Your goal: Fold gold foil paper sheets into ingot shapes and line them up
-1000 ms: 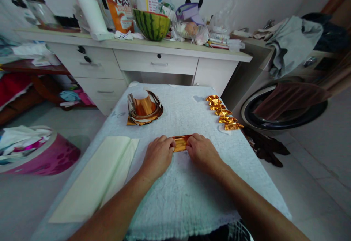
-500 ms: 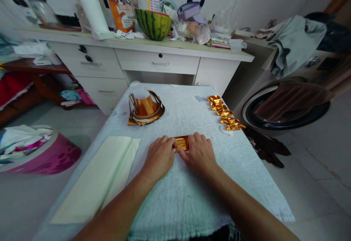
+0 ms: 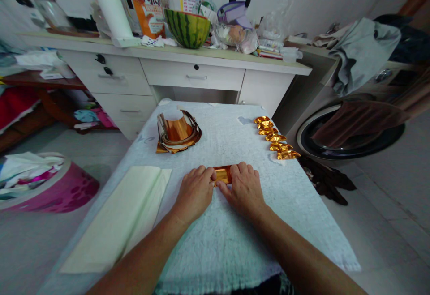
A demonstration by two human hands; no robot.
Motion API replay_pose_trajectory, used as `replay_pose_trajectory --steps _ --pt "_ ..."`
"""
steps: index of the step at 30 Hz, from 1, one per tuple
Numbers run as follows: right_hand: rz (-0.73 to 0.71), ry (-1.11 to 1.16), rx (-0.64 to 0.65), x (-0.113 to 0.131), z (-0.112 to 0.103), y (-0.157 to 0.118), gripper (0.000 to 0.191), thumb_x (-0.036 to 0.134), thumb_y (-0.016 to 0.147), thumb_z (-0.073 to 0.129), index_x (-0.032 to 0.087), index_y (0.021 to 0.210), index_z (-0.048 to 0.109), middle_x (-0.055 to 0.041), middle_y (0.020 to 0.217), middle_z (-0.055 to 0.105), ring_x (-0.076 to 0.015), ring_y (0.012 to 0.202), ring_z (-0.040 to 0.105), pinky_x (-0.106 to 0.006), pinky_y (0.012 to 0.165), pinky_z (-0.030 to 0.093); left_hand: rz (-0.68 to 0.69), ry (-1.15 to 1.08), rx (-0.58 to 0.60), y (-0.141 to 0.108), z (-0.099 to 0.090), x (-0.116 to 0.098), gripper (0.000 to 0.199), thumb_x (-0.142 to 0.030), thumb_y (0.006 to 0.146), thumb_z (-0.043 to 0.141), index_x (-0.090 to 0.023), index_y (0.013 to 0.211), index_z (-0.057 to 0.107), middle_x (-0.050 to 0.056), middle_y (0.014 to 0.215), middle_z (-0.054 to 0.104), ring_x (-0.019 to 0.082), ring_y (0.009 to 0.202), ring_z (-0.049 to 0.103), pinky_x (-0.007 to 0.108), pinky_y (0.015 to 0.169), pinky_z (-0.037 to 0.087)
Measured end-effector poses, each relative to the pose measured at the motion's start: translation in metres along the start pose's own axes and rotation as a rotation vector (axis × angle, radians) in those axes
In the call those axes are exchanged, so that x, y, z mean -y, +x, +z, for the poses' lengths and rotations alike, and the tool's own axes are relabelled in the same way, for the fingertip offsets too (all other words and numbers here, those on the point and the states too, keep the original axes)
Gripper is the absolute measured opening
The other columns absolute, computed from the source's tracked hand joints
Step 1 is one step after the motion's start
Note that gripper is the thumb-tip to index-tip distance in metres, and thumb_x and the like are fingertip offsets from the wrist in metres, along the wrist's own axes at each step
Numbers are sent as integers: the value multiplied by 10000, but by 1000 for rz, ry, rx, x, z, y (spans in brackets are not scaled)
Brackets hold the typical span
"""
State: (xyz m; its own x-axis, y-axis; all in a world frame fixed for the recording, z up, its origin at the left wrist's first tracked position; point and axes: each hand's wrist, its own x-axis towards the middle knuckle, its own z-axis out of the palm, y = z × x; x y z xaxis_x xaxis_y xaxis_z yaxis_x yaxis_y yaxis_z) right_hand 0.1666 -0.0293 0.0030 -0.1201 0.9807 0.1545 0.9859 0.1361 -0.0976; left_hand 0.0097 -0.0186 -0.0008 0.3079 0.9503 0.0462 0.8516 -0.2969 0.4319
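Note:
A strip of shiny gold foil paper [image 3: 223, 175] lies on the cloth-covered table between my hands. My left hand [image 3: 197, 190] grips its left end, fingers curled and thumb pressed to the near edge. On the right end sits my right hand [image 3: 245, 187], its fingers bent over the foil and its thumb reaching to the near edge. Both ends of the foil are hidden under the fingers. Beyond my left hand stands a curved stack of gold foil sheets [image 3: 179, 131]. Several folded gold foil ingots [image 3: 276, 138] lie in a row at the table's far right.
Folded pale yellow paper [image 3: 117, 219] lies left on the light blue tablecloth [image 3: 221, 250]. A pink bin [image 3: 72, 185] full of waste stands on the floor at left. Behind is a white desk with a watermelon half [image 3: 187, 28]; a washing machine [image 3: 349, 129] is at right.

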Motion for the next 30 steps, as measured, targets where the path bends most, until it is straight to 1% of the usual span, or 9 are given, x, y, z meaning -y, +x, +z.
replay_pose_trajectory --steps 6,10,17,22,30 --pt "18 37 56 -6 -4 1 355 536 852 559 199 962 570 -87 986 547 -248 909 490 -353 771 349 0 3 14 -1 -2 0 171 -111 832 484 -235 925 556 25 942 581 200 913 538 316 817 387" --pt "36 41 69 -14 -4 2 320 509 847 588 210 958 576 -78 981 544 -239 904 493 -340 767 348 16 0 2 0 -2 0 160 -118 831 487 -236 913 559 23 912 574 198 881 535 312 794 381" --pt "90 24 66 -30 -1 4 326 501 852 586 200 977 568 -76 978 546 -244 914 504 -341 762 357 15 -16 -2 0 -1 1 145 -130 835 493 -237 904 564 19 906 574 192 873 536 302 784 377" --pt "135 2 82 -44 -4 3 289 475 867 580 201 958 566 -77 975 547 -245 902 512 -343 746 362 -4 -17 8 0 -2 0 138 -134 834 503 -237 899 568 18 911 580 192 878 540 303 790 381" --pt "150 11 93 -65 -7 2 235 423 883 568 195 937 558 -80 975 556 -239 912 516 -329 734 353 9 -47 -17 1 0 1 136 -121 813 516 -235 872 563 11 886 578 186 870 543 299 781 383"
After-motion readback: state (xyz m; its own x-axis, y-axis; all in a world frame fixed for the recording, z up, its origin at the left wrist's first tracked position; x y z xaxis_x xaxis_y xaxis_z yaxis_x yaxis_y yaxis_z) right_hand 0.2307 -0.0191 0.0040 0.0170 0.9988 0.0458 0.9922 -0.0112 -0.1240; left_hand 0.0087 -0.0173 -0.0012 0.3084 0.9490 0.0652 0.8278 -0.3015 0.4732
